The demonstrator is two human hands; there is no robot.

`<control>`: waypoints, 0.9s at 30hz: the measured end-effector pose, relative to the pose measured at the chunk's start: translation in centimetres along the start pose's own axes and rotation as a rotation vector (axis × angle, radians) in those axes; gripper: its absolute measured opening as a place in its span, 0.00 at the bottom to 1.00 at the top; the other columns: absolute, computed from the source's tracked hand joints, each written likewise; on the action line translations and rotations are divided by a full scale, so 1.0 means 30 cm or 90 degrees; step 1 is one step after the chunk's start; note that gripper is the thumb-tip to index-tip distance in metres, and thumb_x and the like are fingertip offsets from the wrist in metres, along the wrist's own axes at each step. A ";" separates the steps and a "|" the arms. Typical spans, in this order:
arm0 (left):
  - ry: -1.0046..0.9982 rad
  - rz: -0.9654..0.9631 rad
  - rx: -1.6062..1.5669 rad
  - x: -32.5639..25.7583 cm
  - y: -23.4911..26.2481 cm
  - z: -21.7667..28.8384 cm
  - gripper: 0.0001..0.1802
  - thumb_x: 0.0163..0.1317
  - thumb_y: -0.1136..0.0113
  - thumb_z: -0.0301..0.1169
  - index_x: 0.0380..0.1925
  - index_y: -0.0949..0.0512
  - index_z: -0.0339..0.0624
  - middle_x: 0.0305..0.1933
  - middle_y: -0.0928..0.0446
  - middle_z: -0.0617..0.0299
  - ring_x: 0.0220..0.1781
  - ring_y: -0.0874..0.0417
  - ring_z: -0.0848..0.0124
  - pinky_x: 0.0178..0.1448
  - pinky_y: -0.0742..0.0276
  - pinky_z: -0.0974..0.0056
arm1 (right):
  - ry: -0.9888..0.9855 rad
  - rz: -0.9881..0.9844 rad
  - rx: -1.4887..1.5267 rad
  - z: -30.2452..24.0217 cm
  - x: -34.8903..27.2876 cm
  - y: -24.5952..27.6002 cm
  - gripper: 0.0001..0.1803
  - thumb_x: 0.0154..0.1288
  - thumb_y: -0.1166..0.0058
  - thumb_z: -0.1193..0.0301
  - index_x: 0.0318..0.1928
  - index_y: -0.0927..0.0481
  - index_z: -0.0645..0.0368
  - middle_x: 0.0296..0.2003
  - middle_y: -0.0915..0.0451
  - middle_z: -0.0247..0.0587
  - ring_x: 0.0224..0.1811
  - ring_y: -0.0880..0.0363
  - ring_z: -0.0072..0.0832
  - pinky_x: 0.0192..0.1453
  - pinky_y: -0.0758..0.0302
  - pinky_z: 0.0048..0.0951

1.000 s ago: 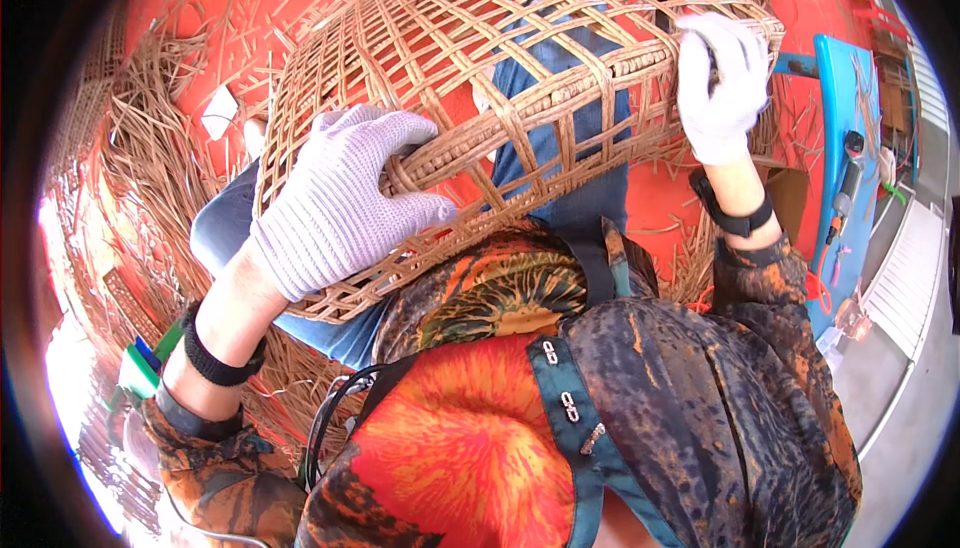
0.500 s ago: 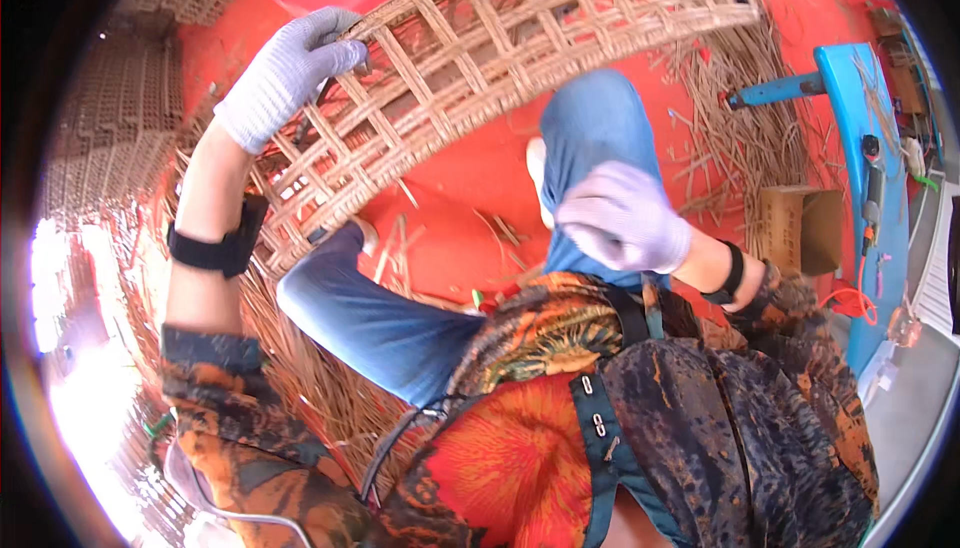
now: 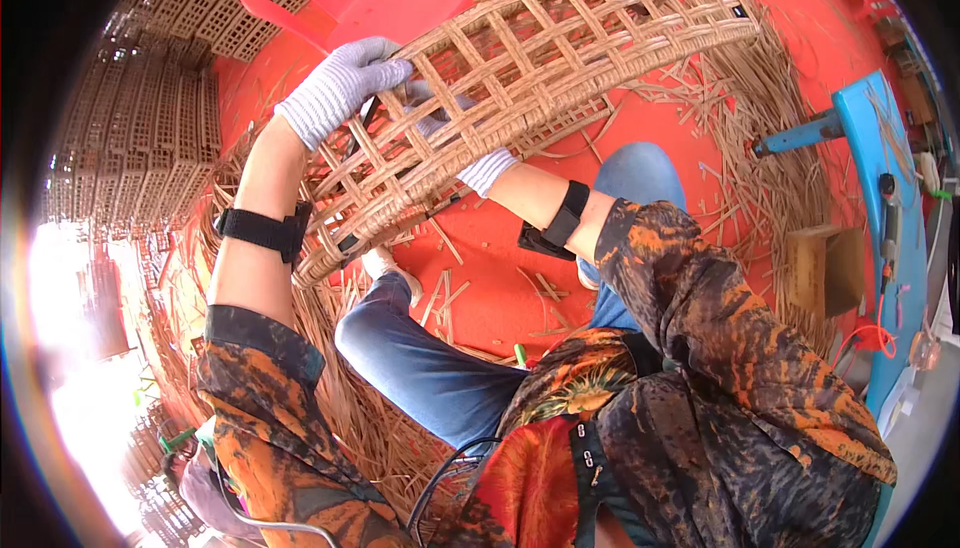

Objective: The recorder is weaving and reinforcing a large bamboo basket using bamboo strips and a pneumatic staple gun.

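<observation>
A long curved panel of brown woven wicker strips (image 3: 620, 68) spans the upper middle, an open lattice with a braided rim. Gloved in white knit, my left hand (image 3: 340, 93) is closed over its far edge near the left end, thumb and fingers around the rim. My right hand (image 3: 488, 170), gloved too, reaches under the near rim to behind the lattice. Parts of that glove show through the openings, but its fingers are mostly hidden, so its grip cannot be made out. Black straps circle both forearms.
Loose strips (image 3: 765, 163) litter the red floor (image 3: 480, 268). Stacked woven panels (image 3: 150, 138) stand at the left. A red plastic chair (image 3: 400, 10) is beyond the panel. At the right are a blue bench (image 3: 865, 138) and a cardboard box (image 3: 825, 270).
My right hand has moved from above my knee to behind the panel. In the picture, my left hand and the panel's left end sit farther right.
</observation>
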State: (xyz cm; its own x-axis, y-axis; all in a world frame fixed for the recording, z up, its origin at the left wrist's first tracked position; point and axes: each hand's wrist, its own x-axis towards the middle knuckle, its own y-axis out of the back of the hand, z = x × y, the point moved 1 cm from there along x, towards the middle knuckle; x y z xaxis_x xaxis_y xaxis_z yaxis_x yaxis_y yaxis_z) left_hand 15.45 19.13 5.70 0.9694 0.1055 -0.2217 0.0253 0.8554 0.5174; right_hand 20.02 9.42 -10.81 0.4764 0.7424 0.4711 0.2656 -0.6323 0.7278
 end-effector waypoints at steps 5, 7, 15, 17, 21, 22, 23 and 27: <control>0.045 -0.010 0.098 0.022 0.042 0.004 0.17 0.68 0.42 0.39 0.47 0.20 0.37 0.39 0.17 0.63 0.42 0.21 0.73 0.52 0.26 0.64 | -0.018 -0.020 0.031 -0.035 -0.040 0.001 0.22 0.72 0.60 0.53 0.52 0.24 0.56 0.53 0.22 0.48 0.58 0.25 0.44 0.64 0.32 0.50; 0.029 0.021 0.115 0.029 0.044 -0.022 0.16 0.68 0.42 0.39 0.46 0.20 0.37 0.38 0.17 0.63 0.42 0.21 0.73 0.51 0.26 0.64 | -0.024 -0.038 0.043 -0.045 -0.084 0.007 0.22 0.72 0.60 0.53 0.52 0.24 0.56 0.53 0.22 0.48 0.58 0.25 0.44 0.64 0.32 0.50; 0.049 0.034 0.128 0.056 0.012 -0.040 0.16 0.69 0.44 0.37 0.48 0.21 0.36 0.36 0.18 0.62 0.41 0.21 0.72 0.49 0.25 0.63 | -0.020 -0.170 -0.004 0.051 -0.097 0.031 0.21 0.70 0.55 0.53 0.49 0.21 0.55 0.49 0.19 0.48 0.51 0.22 0.45 0.59 0.29 0.46; 0.032 0.176 0.373 0.018 0.003 -0.021 0.19 0.66 0.42 0.44 0.49 0.20 0.42 0.39 0.17 0.56 0.45 0.18 0.63 0.52 0.24 0.59 | -0.010 -0.204 -0.002 0.056 -0.073 0.022 0.20 0.70 0.54 0.54 0.48 0.20 0.55 0.48 0.19 0.48 0.50 0.21 0.45 0.57 0.28 0.45; -0.038 0.281 0.622 -0.136 -0.203 0.137 0.31 0.59 0.36 0.49 0.61 0.27 0.53 0.57 0.23 0.52 0.61 0.23 0.54 0.65 0.31 0.51 | -0.010 -0.214 -0.032 0.176 -0.055 0.092 0.19 0.69 0.51 0.54 0.46 0.18 0.55 0.46 0.17 0.48 0.47 0.20 0.45 0.55 0.26 0.43; -0.153 0.246 0.624 -0.145 -0.257 0.156 0.36 0.56 0.32 0.46 0.65 0.30 0.55 0.61 0.26 0.54 0.65 0.27 0.54 0.68 0.35 0.48 | -0.012 -0.203 -0.053 0.232 -0.070 0.128 0.19 0.69 0.50 0.54 0.46 0.18 0.55 0.46 0.17 0.48 0.46 0.19 0.45 0.54 0.26 0.42; -0.135 0.242 0.629 -0.174 -0.259 0.110 0.36 0.56 0.32 0.46 0.65 0.30 0.55 0.61 0.26 0.54 0.65 0.27 0.54 0.68 0.35 0.48 | 0.013 -0.194 -0.040 0.208 -0.064 0.109 0.19 0.68 0.50 0.54 0.46 0.18 0.55 0.45 0.17 0.48 0.45 0.19 0.45 0.53 0.25 0.42; -0.144 0.271 0.749 -0.166 -0.217 -0.041 0.49 0.49 0.27 0.36 0.72 0.40 0.67 0.68 0.32 0.59 0.71 0.34 0.57 0.70 0.40 0.44 | -0.381 -0.338 0.447 0.120 -0.137 0.218 0.25 0.70 0.50 0.48 0.42 0.17 0.59 0.32 0.18 0.41 0.32 0.20 0.33 0.43 0.24 0.34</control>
State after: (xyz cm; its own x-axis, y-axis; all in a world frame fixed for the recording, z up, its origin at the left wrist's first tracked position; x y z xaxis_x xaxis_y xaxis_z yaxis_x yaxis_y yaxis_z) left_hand 10.15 13.66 2.42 0.9713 0.0725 0.2267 -0.2083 -0.2020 0.9570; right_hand 22.81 1.42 -9.78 0.4413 0.8515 -0.2833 0.8934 -0.3872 0.2277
